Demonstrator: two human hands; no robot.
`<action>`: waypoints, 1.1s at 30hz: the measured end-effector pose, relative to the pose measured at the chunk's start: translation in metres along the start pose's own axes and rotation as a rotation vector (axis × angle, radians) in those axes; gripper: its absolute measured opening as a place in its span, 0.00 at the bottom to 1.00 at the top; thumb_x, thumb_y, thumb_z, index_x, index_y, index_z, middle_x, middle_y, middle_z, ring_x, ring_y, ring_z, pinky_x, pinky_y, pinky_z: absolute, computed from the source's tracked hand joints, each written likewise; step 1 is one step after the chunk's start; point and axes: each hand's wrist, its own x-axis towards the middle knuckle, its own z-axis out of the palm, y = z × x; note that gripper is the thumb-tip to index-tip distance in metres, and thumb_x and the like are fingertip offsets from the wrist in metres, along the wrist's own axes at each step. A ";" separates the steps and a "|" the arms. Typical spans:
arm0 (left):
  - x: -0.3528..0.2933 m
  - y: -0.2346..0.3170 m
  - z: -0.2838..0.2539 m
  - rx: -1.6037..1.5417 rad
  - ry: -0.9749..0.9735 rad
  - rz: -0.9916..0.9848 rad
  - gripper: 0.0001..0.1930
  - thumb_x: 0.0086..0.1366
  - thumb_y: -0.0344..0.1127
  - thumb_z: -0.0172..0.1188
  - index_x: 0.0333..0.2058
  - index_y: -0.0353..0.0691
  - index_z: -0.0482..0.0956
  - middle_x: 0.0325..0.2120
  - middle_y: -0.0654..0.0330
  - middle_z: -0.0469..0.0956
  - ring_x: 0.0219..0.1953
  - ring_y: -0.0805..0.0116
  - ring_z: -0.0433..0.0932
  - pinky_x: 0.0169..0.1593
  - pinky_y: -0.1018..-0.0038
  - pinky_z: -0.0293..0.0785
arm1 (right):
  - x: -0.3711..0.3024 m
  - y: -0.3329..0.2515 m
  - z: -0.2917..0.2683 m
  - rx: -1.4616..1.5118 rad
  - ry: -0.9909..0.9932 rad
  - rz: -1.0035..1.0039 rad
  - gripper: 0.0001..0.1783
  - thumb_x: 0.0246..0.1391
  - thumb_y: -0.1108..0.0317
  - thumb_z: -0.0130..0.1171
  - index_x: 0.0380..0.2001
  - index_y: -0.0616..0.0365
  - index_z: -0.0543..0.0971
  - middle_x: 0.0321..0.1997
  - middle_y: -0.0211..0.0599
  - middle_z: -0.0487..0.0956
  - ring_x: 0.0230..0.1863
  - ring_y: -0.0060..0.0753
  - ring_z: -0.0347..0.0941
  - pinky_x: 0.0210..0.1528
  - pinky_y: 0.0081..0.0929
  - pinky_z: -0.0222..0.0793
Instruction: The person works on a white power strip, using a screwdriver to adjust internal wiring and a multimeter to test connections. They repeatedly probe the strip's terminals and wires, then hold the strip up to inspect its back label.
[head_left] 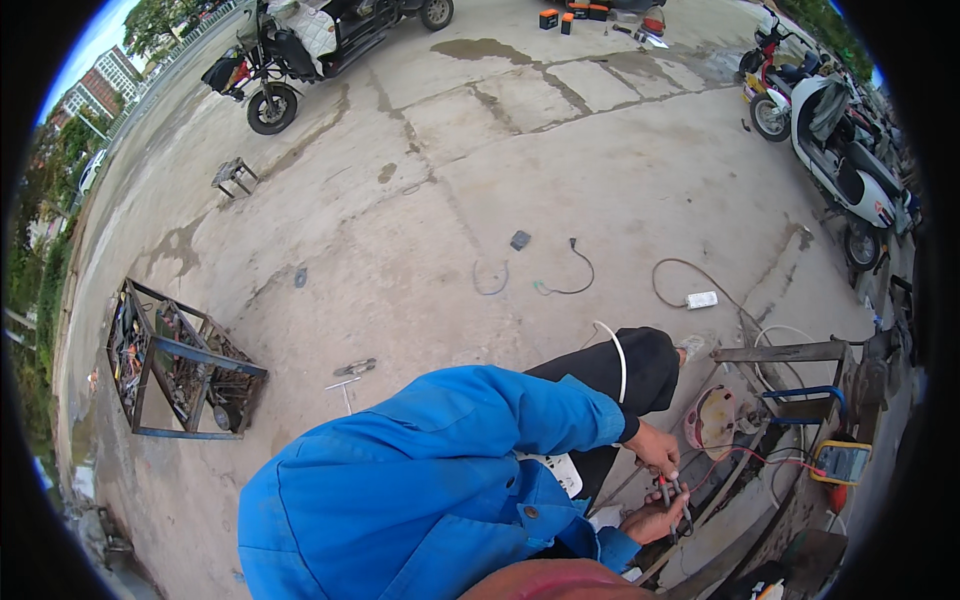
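Observation:
My left hand [657, 450], the farther one, pinches a small red-and-black piece that looks like a test probe [661, 483]. Close beneath it, my right hand [652, 519] is closed around a dark grey piece [686, 517], perhaps a plug or cable end; its kind is unclear. Both hands nearly meet over this work. A red lead [722, 456] and a black lead run from beside the hands to a yellow-framed multimeter [840, 462] at the right. My blue sleeves [560, 412] cover both arms. The fingertips partly hide the held parts.
Right of my hands stand a metal frame [780, 353] and a pinkish round container [711, 417]. A rusty tool rack [185, 360] stands at left, pliers [355, 367] lie nearby. Cables and a white power strip [702, 300] lie ahead. Scooters [845, 150] and a three-wheeler [330, 45] stand farther off.

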 end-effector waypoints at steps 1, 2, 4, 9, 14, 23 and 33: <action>0.000 -0.001 0.000 -0.018 0.033 0.009 0.22 0.79 0.52 0.63 0.45 0.35 0.88 0.27 0.63 0.79 0.27 0.70 0.76 0.30 0.68 0.73 | 0.001 -0.005 0.001 0.005 -0.003 -0.025 0.25 0.78 0.48 0.62 0.60 0.59 0.82 0.42 0.29 0.80 0.33 0.19 0.71 0.30 0.20 0.61; 0.000 -0.001 0.001 0.017 0.079 0.012 0.22 0.79 0.52 0.63 0.46 0.34 0.87 0.29 0.61 0.81 0.30 0.67 0.78 0.33 0.65 0.75 | 0.000 -0.010 0.002 0.003 -0.019 -0.057 0.25 0.78 0.49 0.61 0.60 0.59 0.81 0.44 0.30 0.80 0.33 0.18 0.71 0.30 0.20 0.61; -0.003 -0.002 0.000 0.100 0.184 0.002 0.23 0.78 0.53 0.62 0.48 0.34 0.87 0.33 0.56 0.85 0.34 0.61 0.84 0.40 0.61 0.79 | -0.005 -0.019 0.006 -0.050 0.006 -0.116 0.25 0.78 0.49 0.60 0.62 0.59 0.81 0.41 0.28 0.78 0.33 0.19 0.71 0.31 0.20 0.61; -0.016 -0.001 -0.004 0.263 0.420 0.203 0.23 0.78 0.50 0.60 0.50 0.31 0.84 0.41 0.44 0.88 0.47 0.44 0.87 0.53 0.52 0.78 | -0.033 -0.030 0.032 -0.284 0.041 -0.289 0.27 0.79 0.47 0.59 0.64 0.60 0.79 0.38 0.27 0.76 0.35 0.18 0.68 0.33 0.20 0.60; -0.031 0.008 -0.009 0.227 0.548 0.292 0.20 0.78 0.48 0.59 0.49 0.33 0.82 0.41 0.42 0.86 0.46 0.41 0.85 0.52 0.50 0.77 | -0.062 -0.021 0.057 -0.366 -0.066 -0.316 0.28 0.79 0.48 0.59 0.66 0.60 0.78 0.40 0.29 0.78 0.36 0.20 0.67 0.37 0.22 0.60; -0.066 0.060 -0.022 0.208 0.757 0.401 0.15 0.77 0.42 0.56 0.51 0.36 0.80 0.40 0.44 0.85 0.46 0.40 0.85 0.52 0.50 0.77 | -0.078 -0.001 0.072 -0.342 -0.169 -0.467 0.28 0.82 0.51 0.54 0.69 0.62 0.74 0.55 0.39 0.82 0.47 0.29 0.73 0.52 0.32 0.72; -0.118 0.046 -0.010 0.477 0.590 0.312 0.10 0.74 0.39 0.60 0.44 0.37 0.80 0.35 0.46 0.87 0.40 0.39 0.86 0.42 0.47 0.80 | -0.104 -0.002 0.122 -0.267 -0.204 -0.395 0.31 0.81 0.50 0.55 0.72 0.63 0.72 0.69 0.45 0.78 0.66 0.37 0.74 0.71 0.39 0.67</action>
